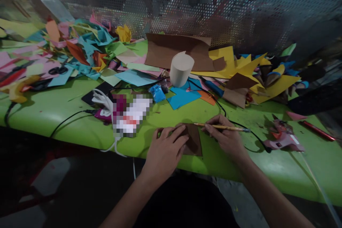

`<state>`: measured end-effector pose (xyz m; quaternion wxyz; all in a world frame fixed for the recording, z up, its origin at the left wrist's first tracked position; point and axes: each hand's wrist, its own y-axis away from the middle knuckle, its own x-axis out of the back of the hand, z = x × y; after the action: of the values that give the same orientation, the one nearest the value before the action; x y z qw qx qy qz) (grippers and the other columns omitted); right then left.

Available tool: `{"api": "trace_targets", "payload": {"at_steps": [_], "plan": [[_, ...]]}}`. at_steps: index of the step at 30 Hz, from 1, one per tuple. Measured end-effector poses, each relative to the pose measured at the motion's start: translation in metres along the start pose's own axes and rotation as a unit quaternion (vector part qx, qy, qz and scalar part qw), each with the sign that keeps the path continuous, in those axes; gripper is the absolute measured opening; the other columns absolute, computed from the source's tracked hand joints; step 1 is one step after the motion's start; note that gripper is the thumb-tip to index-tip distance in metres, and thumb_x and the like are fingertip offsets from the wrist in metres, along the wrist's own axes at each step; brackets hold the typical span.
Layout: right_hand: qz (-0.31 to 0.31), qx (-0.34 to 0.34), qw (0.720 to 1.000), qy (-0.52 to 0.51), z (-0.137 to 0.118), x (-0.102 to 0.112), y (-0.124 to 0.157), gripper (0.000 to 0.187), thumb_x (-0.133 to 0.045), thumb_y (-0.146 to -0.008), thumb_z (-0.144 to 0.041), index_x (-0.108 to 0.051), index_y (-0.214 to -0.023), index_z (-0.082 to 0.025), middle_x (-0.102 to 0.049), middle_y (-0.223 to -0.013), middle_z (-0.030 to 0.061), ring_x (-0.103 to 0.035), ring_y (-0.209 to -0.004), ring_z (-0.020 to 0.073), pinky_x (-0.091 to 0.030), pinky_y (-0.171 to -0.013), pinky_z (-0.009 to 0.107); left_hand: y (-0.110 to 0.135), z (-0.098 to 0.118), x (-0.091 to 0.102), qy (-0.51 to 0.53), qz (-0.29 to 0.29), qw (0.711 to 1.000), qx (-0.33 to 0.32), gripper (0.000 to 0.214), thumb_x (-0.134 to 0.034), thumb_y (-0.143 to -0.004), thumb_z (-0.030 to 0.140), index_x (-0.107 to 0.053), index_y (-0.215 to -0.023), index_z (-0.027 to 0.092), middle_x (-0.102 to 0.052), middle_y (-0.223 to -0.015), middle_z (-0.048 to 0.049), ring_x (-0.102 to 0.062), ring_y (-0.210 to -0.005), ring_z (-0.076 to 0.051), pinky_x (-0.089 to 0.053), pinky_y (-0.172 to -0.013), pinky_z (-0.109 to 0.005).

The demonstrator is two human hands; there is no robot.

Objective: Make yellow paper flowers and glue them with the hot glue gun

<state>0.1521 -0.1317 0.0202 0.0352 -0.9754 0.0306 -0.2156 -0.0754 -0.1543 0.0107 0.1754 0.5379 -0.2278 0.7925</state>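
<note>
My left hand (167,146) lies on a small brown piece of paper or card (195,142) near the front edge of the green table. Its fingers are stretched out over the left part of the card and hide that part. A yellowish pencil (227,127) is pinched in my right hand (224,135), at the card's upper right. The pencil's tip points left, close to the card's top edge; whether it touches the card I cannot tell.
A pink glue gun (285,144) lies to the right, its black cord running behind my right hand. A white paper roll (182,69) stands behind the card. Coloured paper scraps (88,39) heap along the back. A yellow glue gun (20,89) lies far left.
</note>
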Motion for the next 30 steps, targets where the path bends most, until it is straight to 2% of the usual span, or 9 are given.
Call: {"api": "trace_targets", "payload": {"at_steps": [11, 19, 25, 30], "plan": [[-0.001, -0.005, 1.0, -0.018, 0.0, 0.001, 0.001, 0.023, -0.066, -0.087, -0.045, -0.059, -0.082, -0.023, -0.069, -0.072, 0.0025, -0.056, -0.061, 0.0167, -0.04, -0.054, 0.029, 0.0, 0.0, 0.001, -0.007, 0.004, 1.0, 0.001, 0.028, -0.048, -0.1, 0.029, -0.059, -0.125, 0.035, -0.052, -0.15, 0.0068, -0.052, -0.123, -0.027, -0.043, -0.097, -0.054], [-0.028, -0.018, 0.999, -0.005, -0.01, 0.001, 0.004, 0.021, -0.066, -0.084, -0.04, -0.057, -0.074, -0.023, -0.068, -0.067, 0.0019, -0.053, -0.058, 0.0162, -0.04, -0.054, 0.029, 0.0, 0.0, 0.001, 0.001, 0.002, 1.0, 0.0, 0.026, -0.045, -0.101, 0.03, -0.06, -0.123, 0.033, -0.053, -0.148, 0.0061, -0.052, -0.123, -0.026, -0.042, -0.098, -0.053], [-0.078, -0.056, 0.995, -0.005, -0.017, 0.008, 0.022, 0.018, -0.065, -0.083, -0.036, -0.058, -0.071, -0.024, -0.065, -0.062, 0.0006, -0.052, -0.055, 0.0154, -0.039, -0.051, 0.028, 0.0, 0.001, 0.002, 0.002, -0.004, 1.0, 0.003, 0.029, -0.046, -0.1, 0.027, -0.058, -0.126, 0.033, -0.052, -0.149, 0.005, -0.051, -0.124, -0.026, -0.041, -0.099, -0.053], [-0.096, -0.081, 0.992, -0.02, -0.017, 0.011, 0.044, 0.02, -0.064, -0.084, -0.037, -0.058, -0.071, -0.023, -0.064, -0.062, 0.0009, -0.05, -0.055, 0.0146, -0.036, -0.049, 0.027, 0.0, 0.001, 0.004, 0.01, -0.006, 1.0, 0.002, 0.029, -0.046, -0.1, 0.027, -0.058, -0.125, 0.033, -0.053, -0.149, 0.006, -0.051, -0.124, -0.026, -0.041, -0.098, -0.053]]}}
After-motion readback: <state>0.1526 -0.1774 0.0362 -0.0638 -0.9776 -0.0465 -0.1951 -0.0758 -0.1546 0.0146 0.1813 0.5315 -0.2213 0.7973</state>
